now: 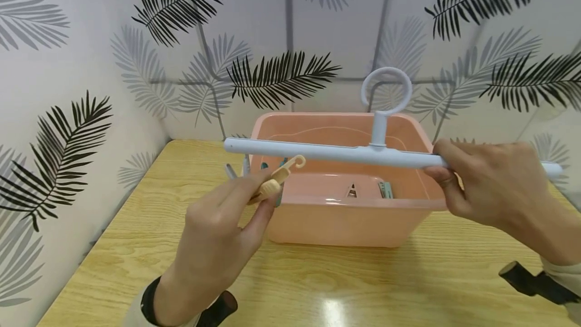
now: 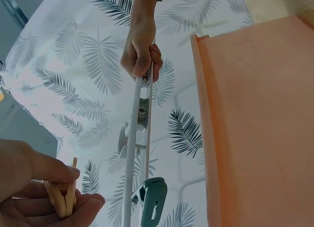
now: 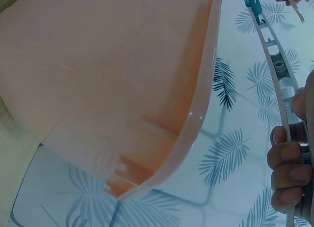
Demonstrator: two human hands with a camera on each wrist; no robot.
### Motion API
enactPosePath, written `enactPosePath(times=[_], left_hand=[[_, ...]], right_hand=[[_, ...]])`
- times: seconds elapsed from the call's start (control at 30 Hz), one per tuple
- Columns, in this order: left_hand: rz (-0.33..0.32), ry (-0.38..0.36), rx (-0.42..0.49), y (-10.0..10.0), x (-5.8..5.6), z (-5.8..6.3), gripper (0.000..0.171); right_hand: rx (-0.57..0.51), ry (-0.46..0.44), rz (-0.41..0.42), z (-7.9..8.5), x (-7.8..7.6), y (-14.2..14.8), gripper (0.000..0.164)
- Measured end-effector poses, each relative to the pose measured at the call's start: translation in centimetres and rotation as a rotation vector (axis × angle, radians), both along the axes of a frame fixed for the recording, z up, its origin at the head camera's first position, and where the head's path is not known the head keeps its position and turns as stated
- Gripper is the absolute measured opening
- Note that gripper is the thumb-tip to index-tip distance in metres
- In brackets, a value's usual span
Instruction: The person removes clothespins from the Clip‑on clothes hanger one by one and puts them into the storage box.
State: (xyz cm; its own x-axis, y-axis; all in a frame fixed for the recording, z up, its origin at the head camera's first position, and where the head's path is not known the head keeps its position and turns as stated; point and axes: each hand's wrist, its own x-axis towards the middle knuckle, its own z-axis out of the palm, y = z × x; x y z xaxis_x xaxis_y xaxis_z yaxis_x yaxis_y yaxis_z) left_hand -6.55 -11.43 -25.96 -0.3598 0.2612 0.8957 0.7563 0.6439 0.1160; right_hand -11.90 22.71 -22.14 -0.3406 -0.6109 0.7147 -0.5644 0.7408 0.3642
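A light blue clothes hanger (image 1: 317,151), with a round hook on top, is held up level over the front of the pink tub. My right hand (image 1: 495,180) grips its bar near the right end, fingers wrapped round it in the right wrist view. Between thumb and fingers, my left hand (image 1: 218,236) pinches a yellow clothespin (image 1: 272,188) with a small hook at its end. The clothespin is apart from the bar in the left wrist view. A teal clothespin (image 2: 154,202) is clipped on the hanger bar, mostly hidden behind my left hand in the head view.
The pink tub (image 1: 340,226) stands on a wood-grain table (image 1: 136,216) near the wall. Inside it lie a pale clip (image 1: 351,191) and a green clip (image 1: 386,189). Grey pieces (image 1: 230,171) show at the tub's left side. Leaf-patterned covering (image 1: 254,19) lines the wall behind.
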Motion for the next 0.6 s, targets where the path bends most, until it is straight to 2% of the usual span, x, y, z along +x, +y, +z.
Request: enactPosePath(times=[0.17, 0.27, 0.37, 0.5, 0.6], left_hand=[[0.031, 0.053, 0.03, -1.2, -0.8, -0.6, 0.047], [0.039, 0.069, 0.039, -1.5, -0.9, -0.1, 0.047], [0.067, 0.089, 0.027, -1.5, -0.7, 1.1, 0.039], [0.11, 0.047, 0.019, -1.1, -0.2, 2.9, 0.03], [0.116, 0.0, 0.021, -1.2, -0.2, 3.7, 0.027]], right_hand=[[0.009, -0.008, 0.013, 0.1, 0.4, 0.3, 0.056], [0.019, -0.018, 0.011, 0.0, 0.5, 0.7, 0.056], [0.016, -0.021, 0.006, -0.3, 0.5, 1.1, 0.055], [0.006, -0.023, -0.002, -0.6, 0.7, 1.5, 0.054], [-0.001, -0.007, 0.003, -0.7, 0.9, 1.6, 0.053]])
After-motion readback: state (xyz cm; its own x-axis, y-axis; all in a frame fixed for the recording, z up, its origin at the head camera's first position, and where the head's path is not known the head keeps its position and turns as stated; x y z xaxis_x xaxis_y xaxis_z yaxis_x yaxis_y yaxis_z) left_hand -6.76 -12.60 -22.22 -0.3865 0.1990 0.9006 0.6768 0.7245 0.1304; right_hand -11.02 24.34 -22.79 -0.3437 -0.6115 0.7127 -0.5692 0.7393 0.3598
